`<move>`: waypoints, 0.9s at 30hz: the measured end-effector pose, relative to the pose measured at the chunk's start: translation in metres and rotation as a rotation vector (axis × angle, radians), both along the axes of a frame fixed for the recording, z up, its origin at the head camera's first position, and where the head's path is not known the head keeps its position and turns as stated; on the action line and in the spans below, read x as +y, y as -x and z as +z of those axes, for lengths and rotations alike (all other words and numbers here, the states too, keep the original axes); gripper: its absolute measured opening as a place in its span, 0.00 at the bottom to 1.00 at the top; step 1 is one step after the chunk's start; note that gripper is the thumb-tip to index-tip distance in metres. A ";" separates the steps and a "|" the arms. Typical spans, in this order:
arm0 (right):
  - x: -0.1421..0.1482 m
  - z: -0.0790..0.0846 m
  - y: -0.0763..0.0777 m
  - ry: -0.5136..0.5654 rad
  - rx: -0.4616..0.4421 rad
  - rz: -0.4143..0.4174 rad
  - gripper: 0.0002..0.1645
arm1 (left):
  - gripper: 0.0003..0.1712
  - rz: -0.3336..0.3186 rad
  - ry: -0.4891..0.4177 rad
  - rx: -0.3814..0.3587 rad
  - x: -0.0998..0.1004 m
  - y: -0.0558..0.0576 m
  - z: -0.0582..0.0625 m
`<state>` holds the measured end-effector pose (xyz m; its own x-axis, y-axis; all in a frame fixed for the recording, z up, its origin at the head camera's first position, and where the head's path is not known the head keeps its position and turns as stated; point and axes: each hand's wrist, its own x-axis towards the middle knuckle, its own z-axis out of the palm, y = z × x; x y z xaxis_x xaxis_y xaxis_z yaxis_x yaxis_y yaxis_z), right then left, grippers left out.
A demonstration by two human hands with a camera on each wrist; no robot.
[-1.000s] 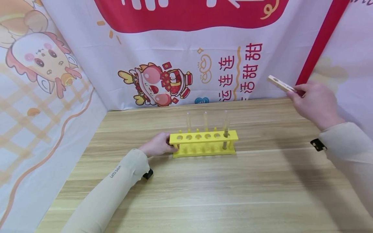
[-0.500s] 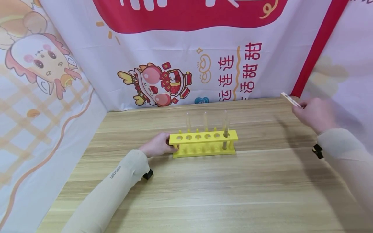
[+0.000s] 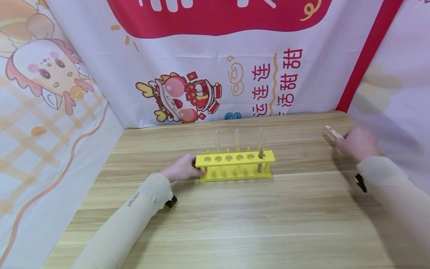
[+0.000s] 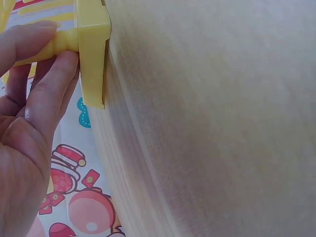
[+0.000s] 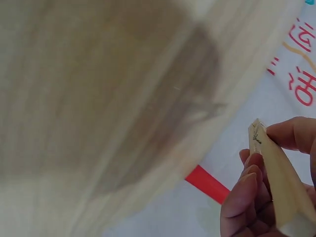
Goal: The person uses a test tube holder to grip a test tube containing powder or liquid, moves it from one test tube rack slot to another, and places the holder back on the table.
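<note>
My left hand [image 3: 183,167] grips the left end of a yellow test tube rack [image 3: 235,160]. In the left wrist view, thumb and fingers close round the rack's end post [image 4: 66,41]. Two clear test tubes [image 3: 237,140] rise behind the rack's top bar. A third test tube [image 3: 260,149] stands in the right-end hole, with something greyish inside. At the table's far right, my right hand [image 3: 360,144] pinches a wooden test tube clamp [image 3: 333,132] low over the tabletop. The right wrist view shows the clamp [image 5: 281,177] between thumb and fingers, with metal wire near one end.
The wood-grain table [image 3: 215,224] ends at a printed cloth backdrop [image 3: 201,48] behind the rack. More printed cloth [image 3: 393,101] hangs close by the right hand, and another sheet [image 3: 50,123] hangs on the left. Several small yellow pegs [image 3: 228,151] line the rack's back.
My right hand has moved right and then down towards the table, with the clamp in it. The left hand and the rack have stayed in place.
</note>
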<state>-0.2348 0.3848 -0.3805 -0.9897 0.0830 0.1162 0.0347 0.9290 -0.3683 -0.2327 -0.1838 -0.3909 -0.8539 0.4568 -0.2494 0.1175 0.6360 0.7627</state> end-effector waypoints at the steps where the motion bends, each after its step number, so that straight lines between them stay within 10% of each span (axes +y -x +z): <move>1: 0.000 -0.002 0.000 -0.012 -0.013 -0.004 0.23 | 0.26 -0.002 -0.002 -0.001 0.000 0.000 0.000; 27: -0.003 -0.012 -0.002 -0.138 -0.171 -0.032 0.24 | 0.23 -0.014 -0.018 -0.009 0.001 0.001 0.000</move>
